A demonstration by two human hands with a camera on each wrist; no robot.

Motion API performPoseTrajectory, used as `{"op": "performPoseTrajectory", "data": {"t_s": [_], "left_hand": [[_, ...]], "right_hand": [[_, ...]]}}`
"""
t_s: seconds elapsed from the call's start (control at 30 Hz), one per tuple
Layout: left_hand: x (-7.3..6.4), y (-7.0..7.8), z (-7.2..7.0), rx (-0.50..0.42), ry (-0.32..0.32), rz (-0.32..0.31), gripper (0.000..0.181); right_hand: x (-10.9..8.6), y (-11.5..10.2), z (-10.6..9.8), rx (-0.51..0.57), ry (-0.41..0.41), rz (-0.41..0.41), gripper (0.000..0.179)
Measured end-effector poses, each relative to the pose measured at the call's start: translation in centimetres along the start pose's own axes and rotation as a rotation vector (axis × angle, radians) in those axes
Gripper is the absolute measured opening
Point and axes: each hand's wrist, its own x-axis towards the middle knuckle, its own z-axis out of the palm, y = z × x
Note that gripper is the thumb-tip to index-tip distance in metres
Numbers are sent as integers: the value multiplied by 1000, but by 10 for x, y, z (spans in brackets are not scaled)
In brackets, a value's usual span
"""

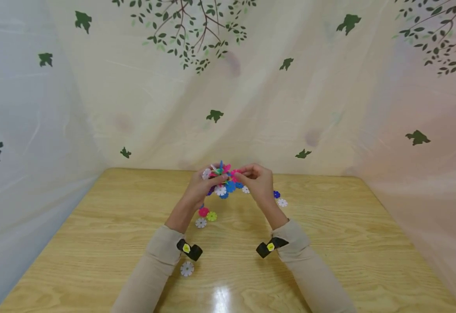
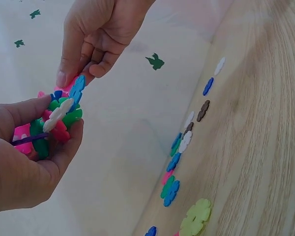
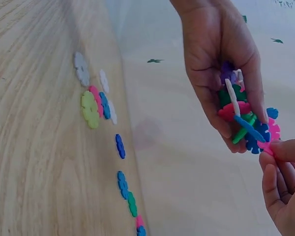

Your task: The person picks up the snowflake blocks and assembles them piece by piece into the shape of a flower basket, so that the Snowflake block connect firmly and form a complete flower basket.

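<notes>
A cluster of interlocking plastic snowflake discs (image 3: 233, 109), in green, pink, white, blue and purple, is held in my left hand (image 1: 195, 189). In the left wrist view, the thumb lies along one side of the cluster and the fingers curl round the other. Between thumb and fingertips, my right hand (image 1: 261, 181) pinches a pink snowflake disc (image 3: 274, 129) at the cluster's edge. That disc touches the blue pieces there; whether its slot is engaged cannot be made out. Both hands are raised above the far part of the wooden table (image 1: 329, 226).
Loose discs lie on the table beneath and around the hands, among them a yellow-green disc (image 1: 212, 216), a brown disc (image 2: 203, 111) and a dark blue disc (image 3: 120, 146). A white disc (image 1: 187, 269) is beside the left forearm. A leaf-print curtain (image 1: 165, 108) stands behind the table.
</notes>
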Motion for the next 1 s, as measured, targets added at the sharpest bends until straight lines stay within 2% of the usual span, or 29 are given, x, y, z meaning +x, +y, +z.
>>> {"op": "performPoseTrajectory", "data": {"t_s": [0.13,0.2,0.3,0.47,0.57,0.67,0.73,0.83,1.0], "left_hand": [[-1,2,1,17,7,1,48],[-1,3,2,-7,20,3,47],[-1,4,6,-88,52,12,47],[-2,0,13,-284,127,56,48],[-3,-3,16,-358,153,91,49],[-1,-5,17,-390,159,104,48],[0,-6,16,-388,166,92,46],[1,-6,13,-357,176,64,44],[1,-4,7,-309,164,2,45]], "right_hand": [[-1,2,1,34,3,-13,15],[-2,2,2,69,3,-11,15],[-3,1,4,153,3,19,16],[-6,-1,10,272,17,109,18],[-8,-2,13,272,30,140,17],[-9,-4,13,263,17,169,17],[-10,-6,12,243,-19,192,19],[-7,-9,5,188,-127,229,22],[4,-7,-22,-43,-350,236,28]]}}
